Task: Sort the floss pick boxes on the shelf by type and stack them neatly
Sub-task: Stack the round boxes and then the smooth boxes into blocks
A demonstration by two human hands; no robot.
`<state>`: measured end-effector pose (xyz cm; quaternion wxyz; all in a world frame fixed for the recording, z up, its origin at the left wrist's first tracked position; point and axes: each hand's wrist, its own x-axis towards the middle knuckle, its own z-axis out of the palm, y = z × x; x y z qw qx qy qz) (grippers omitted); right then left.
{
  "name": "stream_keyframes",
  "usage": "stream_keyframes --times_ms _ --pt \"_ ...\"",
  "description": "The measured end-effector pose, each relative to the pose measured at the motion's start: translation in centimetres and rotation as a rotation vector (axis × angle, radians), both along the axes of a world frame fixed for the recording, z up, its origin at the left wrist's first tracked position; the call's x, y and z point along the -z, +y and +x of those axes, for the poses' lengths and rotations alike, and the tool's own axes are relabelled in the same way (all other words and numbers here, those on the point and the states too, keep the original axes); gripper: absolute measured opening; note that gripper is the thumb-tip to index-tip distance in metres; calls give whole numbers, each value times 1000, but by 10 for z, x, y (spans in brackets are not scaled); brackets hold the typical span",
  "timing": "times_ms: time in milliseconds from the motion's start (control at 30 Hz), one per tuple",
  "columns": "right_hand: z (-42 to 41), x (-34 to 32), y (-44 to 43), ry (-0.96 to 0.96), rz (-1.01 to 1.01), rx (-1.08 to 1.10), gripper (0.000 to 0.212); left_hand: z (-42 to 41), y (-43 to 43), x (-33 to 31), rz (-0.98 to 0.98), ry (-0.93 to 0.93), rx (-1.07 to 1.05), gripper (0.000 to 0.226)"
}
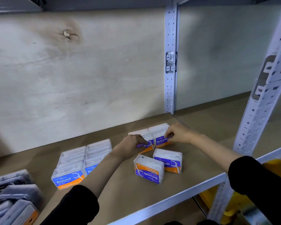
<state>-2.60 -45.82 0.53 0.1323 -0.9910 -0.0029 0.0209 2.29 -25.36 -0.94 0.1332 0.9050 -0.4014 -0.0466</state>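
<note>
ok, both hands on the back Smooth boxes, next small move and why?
Likely nudge the left Smooth box square against the right Smooth box: left hand and right hand each hold one, and the left one sits skewed.

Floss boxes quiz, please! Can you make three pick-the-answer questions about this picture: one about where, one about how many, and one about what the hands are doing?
1. Where are the Round boxes, compared with the Smooth group?
A) To its left
B) To its right
C) On top of it

2. How many loose Smooth boxes lie in front of that group?
A) One
B) Two
C) Five

3. What are the left hand and right hand doing?
A) Hanging idle
B) Lifting a Round box
C) Each holding a box in the Smooth group

Answers: 1 A, the Round labels sit at the left. 2 B, two lie apart, one turned round. 3 C, fingers curl on the front two boxes.
</note>
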Motion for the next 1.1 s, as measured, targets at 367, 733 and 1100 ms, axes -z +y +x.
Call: stream_keyframes --times_ms 367,733,1100 --pt "-31 1 19 204 140 -47 46 -20 4 -10 72 270 151 41" --pt "-34 3 7 163 98 64 34 -21 -2 -16 253 156 -19 47" --pt "-34 1 0 185 101 97 33 -27 -26 -18 142 136 36 46"
